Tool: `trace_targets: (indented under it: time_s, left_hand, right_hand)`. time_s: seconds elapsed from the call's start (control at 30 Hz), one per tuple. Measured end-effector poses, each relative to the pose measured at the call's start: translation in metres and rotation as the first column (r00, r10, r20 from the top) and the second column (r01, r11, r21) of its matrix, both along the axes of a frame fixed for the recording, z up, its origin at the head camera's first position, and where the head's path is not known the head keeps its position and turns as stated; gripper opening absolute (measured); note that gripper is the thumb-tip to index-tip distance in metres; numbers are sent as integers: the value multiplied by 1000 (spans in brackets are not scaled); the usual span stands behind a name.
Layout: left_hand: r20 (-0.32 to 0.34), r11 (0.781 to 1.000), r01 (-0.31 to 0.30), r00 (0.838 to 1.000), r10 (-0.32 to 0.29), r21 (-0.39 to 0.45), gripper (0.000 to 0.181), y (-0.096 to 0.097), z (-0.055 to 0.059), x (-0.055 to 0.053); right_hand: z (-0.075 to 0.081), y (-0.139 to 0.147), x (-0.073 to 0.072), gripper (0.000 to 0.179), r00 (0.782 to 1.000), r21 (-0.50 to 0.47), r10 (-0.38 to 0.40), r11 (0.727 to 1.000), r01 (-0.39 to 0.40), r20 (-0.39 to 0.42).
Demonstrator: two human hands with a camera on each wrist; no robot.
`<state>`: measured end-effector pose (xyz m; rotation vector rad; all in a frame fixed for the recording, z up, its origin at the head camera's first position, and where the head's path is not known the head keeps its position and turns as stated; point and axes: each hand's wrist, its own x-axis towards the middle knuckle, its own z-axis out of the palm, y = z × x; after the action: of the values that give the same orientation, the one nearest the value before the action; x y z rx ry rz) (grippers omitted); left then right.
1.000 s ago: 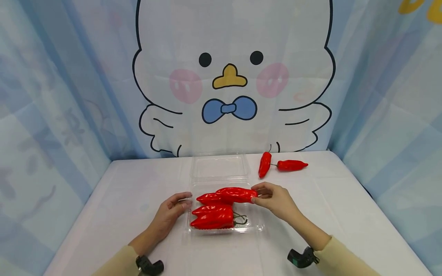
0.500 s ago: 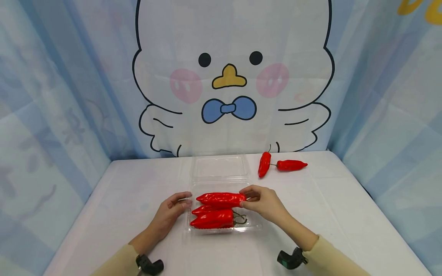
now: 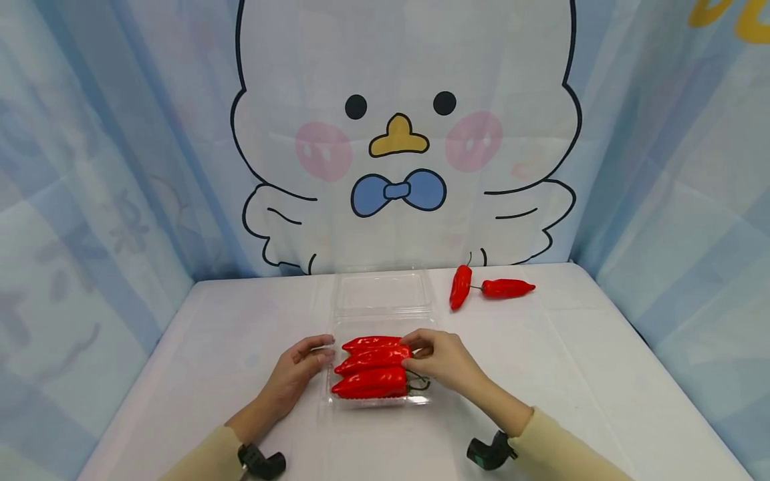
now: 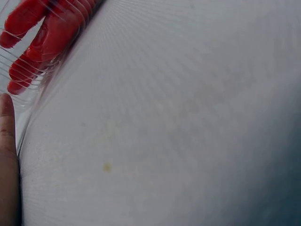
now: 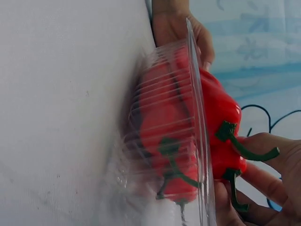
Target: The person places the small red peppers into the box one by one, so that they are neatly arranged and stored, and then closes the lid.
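Observation:
A clear plastic clamshell box (image 3: 385,403) stands on the white table with its lid (image 3: 382,294) folded back. Glossy red peppers lie side by side in it: one at the back (image 3: 367,343), one in the middle (image 3: 369,361) and one at the front (image 3: 369,385). My right hand (image 3: 442,361) pinches the stem end of the middle pepper between thumb and fingers. In the right wrist view, green stems poke out near the right fingers (image 5: 265,181), and more peppers show through the ribbed wall. My left hand (image 3: 291,381) rests relaxed against the box's left side.
Two more red peppers, one upright in view (image 3: 460,287) and one lying sideways (image 3: 507,288), are at the table's back right. A printed cartoon curtain (image 3: 397,240) hangs right behind the table, with blue curtains on both sides.
My right hand has moved left and toward me, bringing the held pepper from above the back row to between the back and front peppers. The left hand has stayed put.

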<state>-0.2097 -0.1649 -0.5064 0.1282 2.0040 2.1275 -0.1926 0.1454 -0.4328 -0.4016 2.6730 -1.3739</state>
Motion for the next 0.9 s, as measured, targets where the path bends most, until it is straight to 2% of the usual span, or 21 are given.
trace_targets:
  time_s: [0.37, 0.7, 0.9]
  left_hand:
    - [-24, 1000, -6, 1000, 6, -10, 50, 0, -1, -1]
    - [-36, 1000, -2, 999, 2, -11, 48, 0, -4, -1]
    - [-36, 1000, 21, 999, -21, 10, 51, -2, -4, -1]
  right_hand:
    - [-5, -8, -2, 29, 996, 11, 90, 996, -90, -2]
    - [-6, -13, -2, 34, 995, 24, 93, 995, -93, 32]
    - [1, -15, -3, 28, 992, 41, 123, 991, -124, 16]
